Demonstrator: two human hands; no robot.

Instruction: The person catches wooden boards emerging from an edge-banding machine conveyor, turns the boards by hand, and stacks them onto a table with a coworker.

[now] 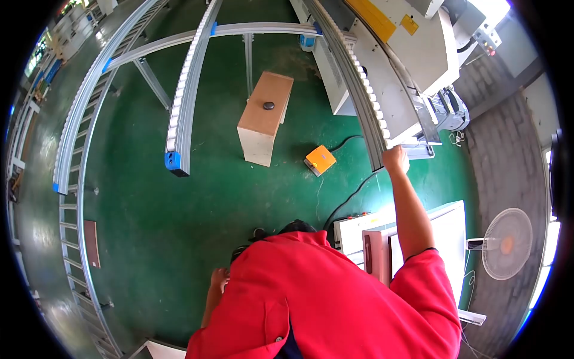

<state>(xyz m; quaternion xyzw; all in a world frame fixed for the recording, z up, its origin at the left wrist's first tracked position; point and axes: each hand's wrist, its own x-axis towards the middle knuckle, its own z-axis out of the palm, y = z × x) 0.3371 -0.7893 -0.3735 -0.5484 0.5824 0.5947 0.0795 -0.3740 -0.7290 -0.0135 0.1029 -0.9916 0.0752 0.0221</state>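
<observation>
At the near end of the right-hand roller rail (366,113), my right hand (396,160) is closed, with its fingers curled against the rail's tip beside the white rollers. My right arm stretches forward to it. Low on the left, next to the red shirt, my left hand (219,279) shows only in part. Its fingers look curled, and the shirt hides what may be in them. An orange foot pedal (320,160) with a black cable lies on the green floor, left of my right hand.
A box-like wooden stand (266,99) with a round black knob stands between the rails. The middle roller rail (186,90) ends in a blue cap. A roller conveyor (84,149) runs along the left. A machine (382,66) fills the upper right; a fan (507,244) is at right.
</observation>
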